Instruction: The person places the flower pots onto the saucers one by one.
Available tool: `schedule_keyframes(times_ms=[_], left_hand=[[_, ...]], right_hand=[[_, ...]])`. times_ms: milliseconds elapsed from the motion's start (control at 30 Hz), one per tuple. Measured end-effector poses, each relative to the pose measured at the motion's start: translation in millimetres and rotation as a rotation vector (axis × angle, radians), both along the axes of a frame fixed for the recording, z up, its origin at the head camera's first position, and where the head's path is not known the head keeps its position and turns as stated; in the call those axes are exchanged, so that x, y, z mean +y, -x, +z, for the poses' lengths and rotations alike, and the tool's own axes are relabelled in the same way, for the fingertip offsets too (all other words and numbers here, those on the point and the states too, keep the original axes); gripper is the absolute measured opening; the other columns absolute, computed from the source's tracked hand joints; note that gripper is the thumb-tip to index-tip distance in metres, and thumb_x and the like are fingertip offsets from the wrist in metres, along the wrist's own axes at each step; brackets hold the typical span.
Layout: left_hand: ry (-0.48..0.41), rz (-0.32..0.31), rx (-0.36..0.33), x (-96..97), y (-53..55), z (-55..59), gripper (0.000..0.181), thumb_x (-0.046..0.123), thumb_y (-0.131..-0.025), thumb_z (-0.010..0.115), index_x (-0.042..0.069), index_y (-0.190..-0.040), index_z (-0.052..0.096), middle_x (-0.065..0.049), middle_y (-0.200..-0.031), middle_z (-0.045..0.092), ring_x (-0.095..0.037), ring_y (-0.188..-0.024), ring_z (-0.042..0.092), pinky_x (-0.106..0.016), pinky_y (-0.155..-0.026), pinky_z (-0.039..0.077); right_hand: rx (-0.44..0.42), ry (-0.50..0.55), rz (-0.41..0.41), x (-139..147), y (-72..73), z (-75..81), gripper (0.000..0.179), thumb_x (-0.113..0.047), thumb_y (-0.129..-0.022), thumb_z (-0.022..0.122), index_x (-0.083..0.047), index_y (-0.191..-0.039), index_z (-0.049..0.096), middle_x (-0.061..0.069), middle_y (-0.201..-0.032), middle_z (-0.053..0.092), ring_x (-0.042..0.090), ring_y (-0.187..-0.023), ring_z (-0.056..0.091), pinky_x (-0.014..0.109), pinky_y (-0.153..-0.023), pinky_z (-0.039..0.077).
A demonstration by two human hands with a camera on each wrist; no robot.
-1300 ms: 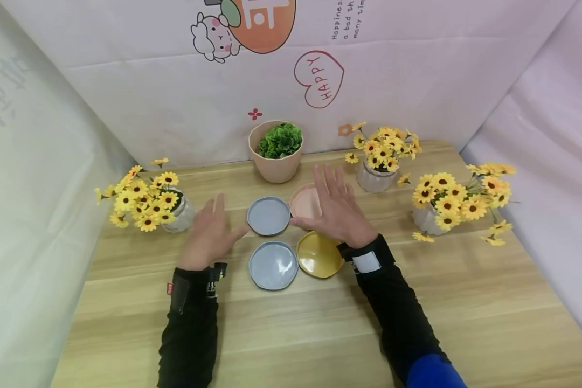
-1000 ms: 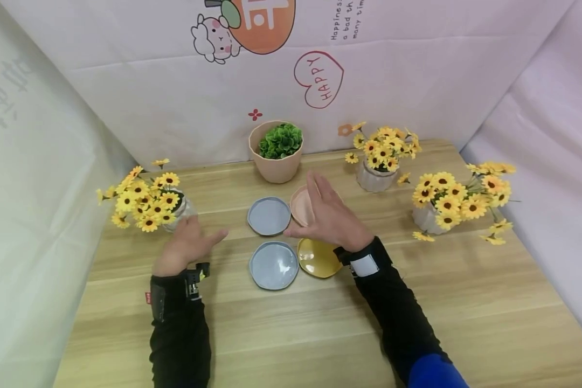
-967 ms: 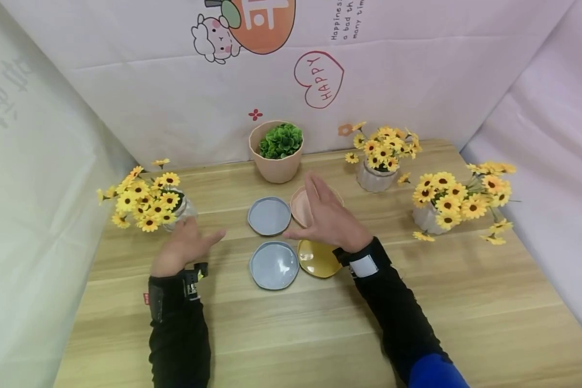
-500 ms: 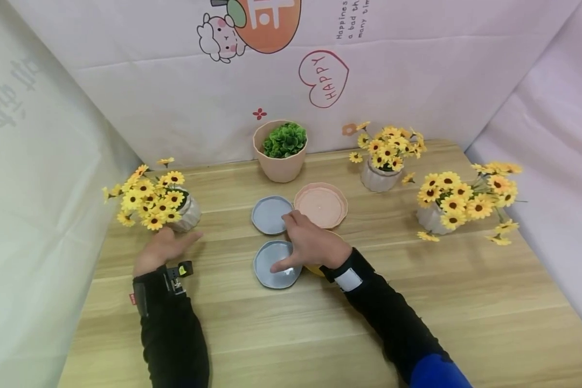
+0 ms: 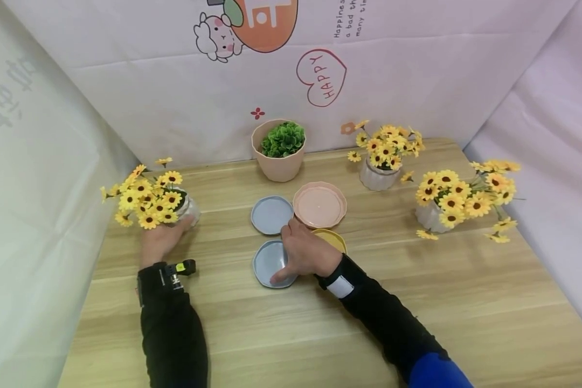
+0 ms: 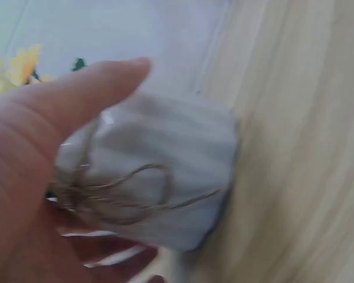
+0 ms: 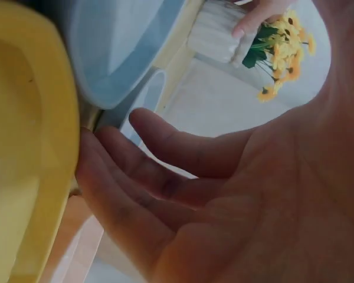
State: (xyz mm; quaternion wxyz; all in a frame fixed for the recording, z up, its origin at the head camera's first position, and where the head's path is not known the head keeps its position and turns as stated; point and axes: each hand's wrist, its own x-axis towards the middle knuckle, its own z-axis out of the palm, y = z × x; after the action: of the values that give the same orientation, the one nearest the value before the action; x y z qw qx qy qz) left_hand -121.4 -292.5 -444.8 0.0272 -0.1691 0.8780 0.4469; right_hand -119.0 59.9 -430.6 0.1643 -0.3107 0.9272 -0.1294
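At the table's left, my left hand (image 5: 162, 240) holds a whitish flowerpot (image 6: 171, 135) of yellow daisies (image 5: 145, 199). In the left wrist view its thumb lies along one side, fingers round the other, and a twine bow shows on the pot. My right hand (image 5: 305, 250) reaches over the front blue-grey plate (image 5: 267, 263), thumb above its near part. Its fingertips come down where this plate and the yellow plate (image 5: 333, 240) meet; the right wrist view shows one fingertip right at the yellow rim. The hand hides part of both plates.
Behind these lie another blue-grey plate (image 5: 271, 215) and a pink plate (image 5: 320, 205). A pink pot with a green plant (image 5: 283, 140) stands against the back cloth. Two more daisy pots, one at back right (image 5: 379, 175) and one at right (image 5: 430, 215), stand on the wooden table.
My left hand has moved left from beside the plates and taken hold of the daisy pot. My right hand has come from over the pink plate toward the front, over the front blue-grey plate.
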Motion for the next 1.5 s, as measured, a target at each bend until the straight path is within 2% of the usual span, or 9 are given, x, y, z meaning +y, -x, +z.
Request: schedule_keyframes(times_ms=[100, 167, 333, 567, 767, 900, 1067, 1200, 1500], left_hand=[[0.003, 0.071, 0.006, 1.6, 4.9, -5.8, 0.109, 0.061, -0.091, 0.075, 0.022, -0.171, 0.013, -0.013, -0.175, 0.025, -0.038, -0.161, 0.026, -0.059, -0.133, 0.02], [0.002, 0.099, 0.04, 3.2, 7.5, -8.9, 0.109, 0.059, -0.09, 0.077, 0.022, -0.171, 0.014, -0.01, -0.176, 0.024, -0.034, -0.162, 0.024, -0.055, -0.135, 0.019], [-0.002, 0.125, 0.112, 6.2, 10.0, -12.8, 0.107, 0.051, -0.091, 0.08, 0.022, -0.17, 0.015, -0.006, -0.176, 0.023, -0.029, -0.164, 0.021, -0.05, -0.136, 0.017], [-0.01, 0.15, 0.108, 5.9, 11.2, -18.0, 0.11, 0.051, -0.09, 0.081, 0.021, -0.171, 0.012, -0.006, -0.177, 0.02, -0.027, -0.164, 0.018, -0.048, -0.137, 0.014], [0.008, 0.153, 0.119, 3.9, 14.2, -21.2, 0.11, 0.052, -0.09, 0.081, 0.021, -0.17, 0.013, -0.006, -0.177, 0.02, -0.027, -0.165, 0.017, -0.048, -0.137, 0.013], [-0.013, 0.158, 0.123, 3.2, 15.2, -21.4, 0.111, 0.054, -0.089, 0.082, 0.022, -0.17, 0.013, -0.004, -0.177, 0.02, -0.026, -0.164, 0.018, -0.047, -0.137, 0.013], [-0.048, 0.191, 0.108, 4.0, 14.4, -20.4, 0.114, 0.054, -0.087, 0.083, 0.023, -0.17, 0.012, -0.003, -0.177, 0.02, -0.024, -0.164, 0.018, -0.046, -0.137, 0.013], [-0.049, 0.2, 0.125, 5.6, 14.1, -18.7, 0.113, 0.051, -0.087, 0.084, 0.022, -0.17, 0.014, -0.003, -0.176, 0.022, -0.024, -0.164, 0.019, -0.045, -0.137, 0.014], [-0.067, 0.215, 0.134, 8.4, 14.1, -18.0, 0.113, 0.051, -0.086, 0.085, 0.023, -0.17, 0.014, 0.0, -0.176, 0.023, -0.022, -0.164, 0.021, -0.043, -0.137, 0.016]], right_hand=[[0.011, -0.041, 0.016, -2, -1.8, -1.2, 0.11, -0.072, -0.064, 0.092, 0.008, -0.131, 0.056, 0.014, -0.116, 0.055, 0.026, -0.111, 0.051, 0.04, -0.105, 0.053], [0.017, -0.063, 0.018, -3, -3.3, -1.1, 0.113, -0.071, -0.061, 0.094, 0.008, -0.133, 0.056, 0.013, -0.117, 0.054, 0.026, -0.111, 0.05, 0.039, -0.104, 0.053], [0.005, -0.134, 0.023, -5, -6.8, -0.2, 0.121, -0.07, -0.058, 0.095, 0.006, -0.141, 0.052, 0.014, -0.125, 0.053, 0.027, -0.112, 0.049, 0.037, -0.103, 0.053], [0.027, -0.186, 0.052, -5, -8.4, 0.1, 0.117, -0.068, -0.059, 0.096, 0.001, -0.143, 0.053, 0.012, -0.126, 0.054, 0.025, -0.109, 0.049, 0.036, -0.102, 0.05], [0.029, -0.157, 0.063, -6, -5.1, -3.4, 0.11, -0.064, -0.064, 0.095, -0.002, -0.143, 0.052, 0.011, -0.126, 0.053, 0.024, -0.11, 0.05, 0.035, -0.097, 0.053], [0.029, -0.133, 0.059, -7, -2.2, -5.6, 0.106, -0.062, -0.065, 0.095, -0.002, -0.142, 0.053, 0.011, -0.125, 0.052, 0.025, -0.11, 0.049, 0.034, -0.093, 0.054], [0.06, -0.115, 0.059, -7, 2.5, -7.8, 0.105, -0.063, -0.067, 0.093, 0.001, -0.14, 0.054, 0.012, -0.124, 0.052, 0.025, -0.111, 0.05, 0.035, -0.098, 0.054], [0.066, -0.1, 0.045, -7, 6.9, -8.6, 0.107, -0.064, -0.069, 0.092, 0.003, -0.142, 0.053, 0.013, -0.127, 0.052, 0.025, -0.114, 0.05, 0.036, -0.103, 0.054], [0.05, -0.043, -0.012, -7, 16.1, -12.8, 0.109, -0.059, -0.071, 0.093, 0.008, -0.145, 0.05, 0.02, -0.135, 0.051, 0.03, -0.115, 0.051, 0.039, -0.097, 0.057]])
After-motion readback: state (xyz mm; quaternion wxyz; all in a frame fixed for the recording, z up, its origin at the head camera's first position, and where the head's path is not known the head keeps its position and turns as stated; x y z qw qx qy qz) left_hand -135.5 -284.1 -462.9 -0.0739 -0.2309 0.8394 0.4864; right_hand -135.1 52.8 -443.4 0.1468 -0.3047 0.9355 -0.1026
